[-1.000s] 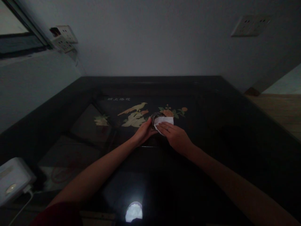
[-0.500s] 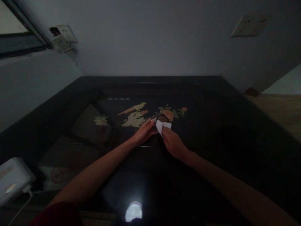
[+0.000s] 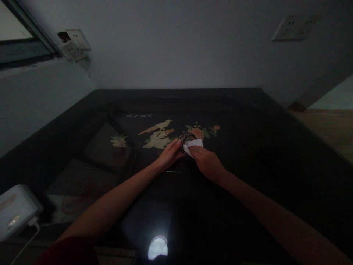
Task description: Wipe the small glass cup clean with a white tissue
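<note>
Round glassy dish (image 3: 182,138), or so it seems in this dim light, sits between the two hands over the inlaid flowers (image 3: 197,133) at the middle of the worktop (image 3: 176,206). The left hand (image 3: 167,156) has its thumb and fingers closed about the left side, probably to steady the dish against the push of the other. The right hand (image 3: 209,162) pinches a folded white tissue (image 3: 196,142) against the near right part of the rim, which leaves the far rim uncovered. Both forearms come in from the near side, so the grips face each other and can balance. The white box (image 3: 18,211) is well apart at near left, its cable (image 3: 30,239) running away from the hands.
</note>
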A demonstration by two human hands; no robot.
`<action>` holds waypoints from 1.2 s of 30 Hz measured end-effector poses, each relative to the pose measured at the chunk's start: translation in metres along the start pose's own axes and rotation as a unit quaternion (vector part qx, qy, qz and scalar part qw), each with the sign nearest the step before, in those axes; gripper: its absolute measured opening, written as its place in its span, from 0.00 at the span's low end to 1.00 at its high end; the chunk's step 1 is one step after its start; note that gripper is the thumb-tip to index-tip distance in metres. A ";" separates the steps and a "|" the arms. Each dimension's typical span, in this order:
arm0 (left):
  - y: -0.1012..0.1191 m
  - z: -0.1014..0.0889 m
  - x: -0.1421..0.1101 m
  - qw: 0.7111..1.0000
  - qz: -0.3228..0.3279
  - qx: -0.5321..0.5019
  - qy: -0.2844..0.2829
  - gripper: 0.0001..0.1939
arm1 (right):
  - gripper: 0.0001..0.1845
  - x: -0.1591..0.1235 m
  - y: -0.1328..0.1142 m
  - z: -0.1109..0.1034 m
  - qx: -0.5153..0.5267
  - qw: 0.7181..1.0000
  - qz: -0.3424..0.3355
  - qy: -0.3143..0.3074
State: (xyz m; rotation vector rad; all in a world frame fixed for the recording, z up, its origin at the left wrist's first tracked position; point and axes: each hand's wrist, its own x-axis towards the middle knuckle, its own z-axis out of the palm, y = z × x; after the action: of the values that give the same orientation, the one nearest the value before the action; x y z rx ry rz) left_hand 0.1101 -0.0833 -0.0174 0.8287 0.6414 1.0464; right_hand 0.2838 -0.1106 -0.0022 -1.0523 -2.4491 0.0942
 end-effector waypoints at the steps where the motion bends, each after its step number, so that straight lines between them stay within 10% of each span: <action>1: 0.000 0.001 0.000 1.000 0.003 -0.002 -0.003 0.19 | 0.22 0.000 0.002 -0.003 -0.030 0.999 -0.015 -0.007; 13: 0.000 0.007 0.002 1.000 0.013 -0.007 0.017 0.19 | 0.18 0.002 -0.001 -0.008 -0.160 0.987 -0.024 -0.020; 19: 0.000 0.001 0.001 1.000 0.005 0.006 0.018 0.20 | 0.23 -0.001 -0.008 0.007 0.109 0.992 0.065 0.026; 27: -0.007 -0.007 0.005 0.998 0.037 0.056 -0.008 0.21 | 0.24 0.006 -0.012 0.008 0.484 0.856 0.181 0.006; 36: 0.000 0.002 0.001 1.000 0.016 0.013 0.015 0.21 | 0.26 0.001 0.003 0.001 0.083 0.996 0.033 -0.023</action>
State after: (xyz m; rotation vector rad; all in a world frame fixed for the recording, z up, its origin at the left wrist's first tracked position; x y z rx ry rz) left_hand 0.1123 -0.0825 -0.0162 0.8492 0.6710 1.0825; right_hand 0.2847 -0.1079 -0.0034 -1.0674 -2.4001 0.3396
